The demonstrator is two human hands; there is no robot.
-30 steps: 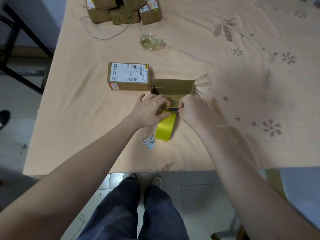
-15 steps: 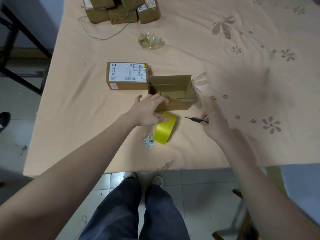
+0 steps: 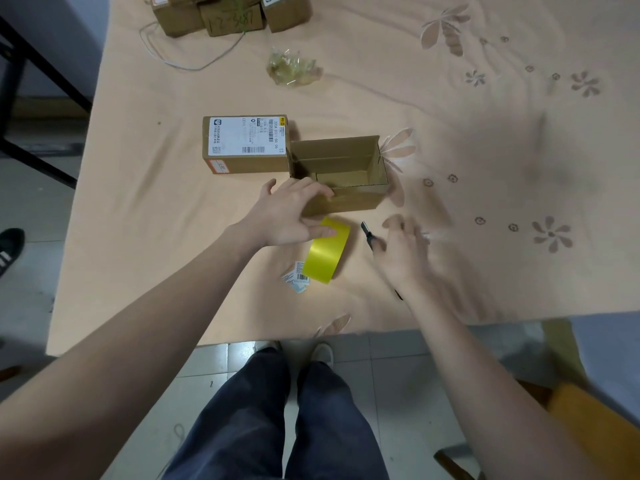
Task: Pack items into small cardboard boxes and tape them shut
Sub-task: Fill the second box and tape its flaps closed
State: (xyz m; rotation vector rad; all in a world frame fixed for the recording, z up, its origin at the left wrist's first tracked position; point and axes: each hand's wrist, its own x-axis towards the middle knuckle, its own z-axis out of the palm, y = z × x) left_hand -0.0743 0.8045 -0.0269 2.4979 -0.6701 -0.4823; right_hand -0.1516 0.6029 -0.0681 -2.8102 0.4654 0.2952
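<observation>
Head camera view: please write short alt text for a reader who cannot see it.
A person's left hand rests on an open, empty cardboard box on a peach tablecloth, while the blurred right hand hovers over a small black knife. A yellow tape roll lies between the hands; a labelled, closed box sits beside the open one.

A peach cloth with pale flower patterns (image 3: 450,98) covers the table across most of the frame. Below it, grey floor tiles (image 3: 398,375) run along the bottom. A black metal frame (image 3: 41,81) slants through the upper left before a bluish wall (image 3: 69,29). A yellow-orange wooden seat (image 3: 595,427) sits lower right.
</observation>
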